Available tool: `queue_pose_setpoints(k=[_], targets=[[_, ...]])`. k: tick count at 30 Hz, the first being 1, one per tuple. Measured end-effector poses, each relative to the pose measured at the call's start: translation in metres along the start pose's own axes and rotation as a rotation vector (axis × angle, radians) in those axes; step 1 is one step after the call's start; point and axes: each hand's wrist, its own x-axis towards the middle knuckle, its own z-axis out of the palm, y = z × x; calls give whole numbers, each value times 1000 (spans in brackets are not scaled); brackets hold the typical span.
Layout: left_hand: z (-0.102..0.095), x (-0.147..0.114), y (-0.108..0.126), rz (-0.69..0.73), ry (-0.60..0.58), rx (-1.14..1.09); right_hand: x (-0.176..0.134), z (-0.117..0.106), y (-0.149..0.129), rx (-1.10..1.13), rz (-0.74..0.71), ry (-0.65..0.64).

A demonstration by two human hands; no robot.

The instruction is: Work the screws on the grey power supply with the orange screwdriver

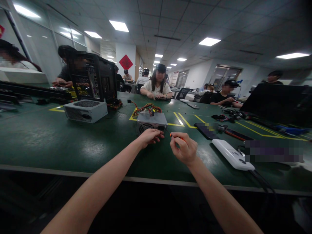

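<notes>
Right hand (184, 148) pinches an orange screwdriver (171, 134), its thin end pointing at the right side of a gray metal box (152, 117); it is too small to tell if they touch. That box sits just ahead of the left hand (149, 137), whose loosely bent fingers are at its front; I cannot tell if they grip it. Colored wires (147, 108) lie on and behind the box. Bare green table (117, 152) spreads to the left and toward the near edge, below both hands. On the right, a white gadget (231, 154) takes up room.
</notes>
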Motion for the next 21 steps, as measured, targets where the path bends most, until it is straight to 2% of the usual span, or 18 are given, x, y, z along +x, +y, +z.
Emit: queue_pose_setpoints(k=[9,12,14,17,19,21], targets=[[1,-3,3,7,1,-2,-1,4,0,-2,8,-40],[1,-3,2,53,13,78,2,2,-1,-18,13,-27],[2,-4,2,164,105,242,4,1,-2,-45,21,-12],[5,-8,2,509,334,605,6,2,-2,-42,50,17],[6,-12,3,719,446,786,6,3,-2,-27,58,53],[5,-16,6,830,520,877,6,3,-2,-21,53,82]])
